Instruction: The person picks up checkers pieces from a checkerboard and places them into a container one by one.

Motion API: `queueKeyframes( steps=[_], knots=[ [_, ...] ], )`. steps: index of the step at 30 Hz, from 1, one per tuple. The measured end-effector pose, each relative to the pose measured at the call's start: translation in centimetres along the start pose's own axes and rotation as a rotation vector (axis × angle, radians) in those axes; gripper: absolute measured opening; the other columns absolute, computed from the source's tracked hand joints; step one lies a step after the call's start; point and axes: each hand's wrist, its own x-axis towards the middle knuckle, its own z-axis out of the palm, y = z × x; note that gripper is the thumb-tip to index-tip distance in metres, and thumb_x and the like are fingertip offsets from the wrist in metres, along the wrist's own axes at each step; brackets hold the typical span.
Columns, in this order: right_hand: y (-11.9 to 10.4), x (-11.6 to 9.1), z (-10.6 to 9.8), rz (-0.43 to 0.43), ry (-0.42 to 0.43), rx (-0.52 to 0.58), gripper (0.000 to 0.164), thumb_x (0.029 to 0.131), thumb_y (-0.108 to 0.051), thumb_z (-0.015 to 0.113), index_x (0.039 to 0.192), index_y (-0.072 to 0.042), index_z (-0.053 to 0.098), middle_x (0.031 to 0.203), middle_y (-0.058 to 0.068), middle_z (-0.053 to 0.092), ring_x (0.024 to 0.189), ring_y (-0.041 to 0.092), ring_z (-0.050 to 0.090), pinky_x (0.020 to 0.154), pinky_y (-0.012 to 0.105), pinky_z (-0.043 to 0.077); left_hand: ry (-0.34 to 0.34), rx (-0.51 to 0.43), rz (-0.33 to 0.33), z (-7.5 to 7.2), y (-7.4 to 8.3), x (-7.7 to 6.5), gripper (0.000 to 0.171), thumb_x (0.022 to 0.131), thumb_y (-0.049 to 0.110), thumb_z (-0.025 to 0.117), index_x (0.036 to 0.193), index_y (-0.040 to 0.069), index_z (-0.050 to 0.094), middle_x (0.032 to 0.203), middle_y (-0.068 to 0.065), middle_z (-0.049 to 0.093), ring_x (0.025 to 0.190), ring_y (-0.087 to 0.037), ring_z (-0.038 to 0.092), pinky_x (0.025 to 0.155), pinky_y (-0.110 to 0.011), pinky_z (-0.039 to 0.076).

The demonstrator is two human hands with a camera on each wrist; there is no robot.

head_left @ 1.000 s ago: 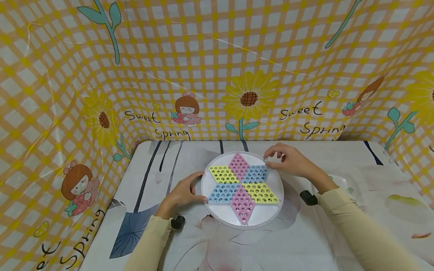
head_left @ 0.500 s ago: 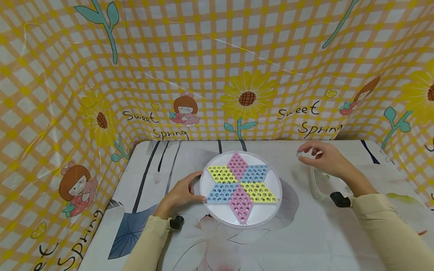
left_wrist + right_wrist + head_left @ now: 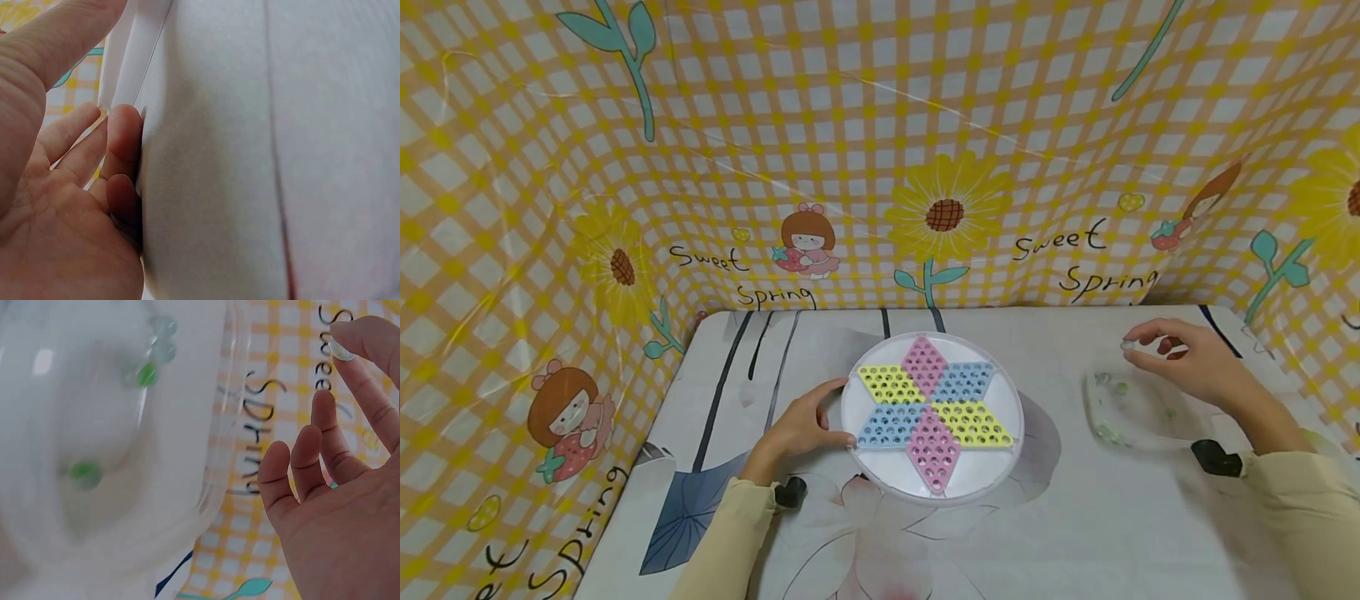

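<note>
A round white board (image 3: 992, 467) with a six-pointed star of pink, yellow and blue hole fields lies in the middle of the table. My left hand (image 3: 808, 425) (image 3: 119, 162) grips its left rim, thumb on top and fingers against the side. My right hand (image 3: 1180, 354) (image 3: 340, 353) is over to the right, pinching a small clear marble (image 3: 1126, 343) (image 3: 340, 350) between thumb and forefinger above a clear plastic bowl (image 3: 1131, 408) (image 3: 206, 487). In the bowl lie a few green and clear marbles (image 3: 147, 374).
The table (image 3: 1075, 542) wears a pale flower-print cloth. A yellow checked "Sweet Spring" screen (image 3: 880, 150) walls in the back and both sides. Black straps (image 3: 1213, 457) sit at each wrist.
My right hand has travelled from the board's upper right rim out to the right with the marble, and now hovers above the clear bowl. The left hand has kept its hold on the board.
</note>
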Motion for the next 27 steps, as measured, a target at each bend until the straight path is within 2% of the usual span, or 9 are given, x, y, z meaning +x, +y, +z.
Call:
queueKeyframes(
  steps=[5, 12, 20, 27],
  knots=[
    [1.5, -1.2, -0.6, 0.024, 0.011, -0.002, 0.024, 0.093, -0.028, 0.078, 0.113, -0.014, 0.074, 0.102, -0.01, 0.062, 0.085, 0.004, 0.052, 0.065, 0.023, 0.043, 0.006, 0.017, 0.003, -0.2, -0.4, 0.0, 0.096, 0.076, 0.028, 0.094, 0.157, 0.021, 0.043, 0.074, -0.003, 0.054, 0.067, -0.015, 0.048, 0.065, -0.03, 0.04],
    [2.7, -2.6, -0.7, 0.045, 0.003, 0.012, 0.022, 0.094, -0.027, 0.078, 0.113, -0.016, 0.073, 0.1, -0.018, 0.06, 0.084, 0.002, 0.051, 0.062, 0.023, 0.044, 0.005, 0.014, -0.034, -0.7, -0.6, -0.4, 0.098, 0.076, 0.029, 0.094, 0.158, 0.024, 0.041, 0.075, -0.003, 0.055, 0.067, -0.016, 0.049, 0.065, -0.032, 0.04],
    [3.1, -3.3, -0.2, 0.091, -0.011, -0.012, 0.026, 0.093, -0.03, 0.078, 0.114, -0.015, 0.073, 0.105, -0.002, 0.061, 0.085, 0.004, 0.049, 0.063, 0.025, 0.042, 0.011, 0.003, -0.039, -0.7, -0.6, -0.6, 0.098, 0.075, 0.028, 0.094, 0.158, 0.023, 0.042, 0.075, -0.004, 0.054, 0.068, -0.017, 0.048, 0.065, -0.033, 0.039],
    [3.5, -3.7, 0.5, 0.088, -0.017, -0.012, 0.025, 0.093, -0.03, 0.079, 0.113, -0.015, 0.073, 0.102, -0.007, 0.06, 0.085, 0.005, 0.048, 0.063, 0.026, 0.042, 0.006, 0.0, -0.045, -0.7, -0.7, -0.8, 0.098, 0.075, 0.026, 0.095, 0.158, 0.023, 0.042, 0.075, -0.004, 0.054, 0.067, -0.017, 0.048, 0.064, -0.032, 0.039]
  ],
)
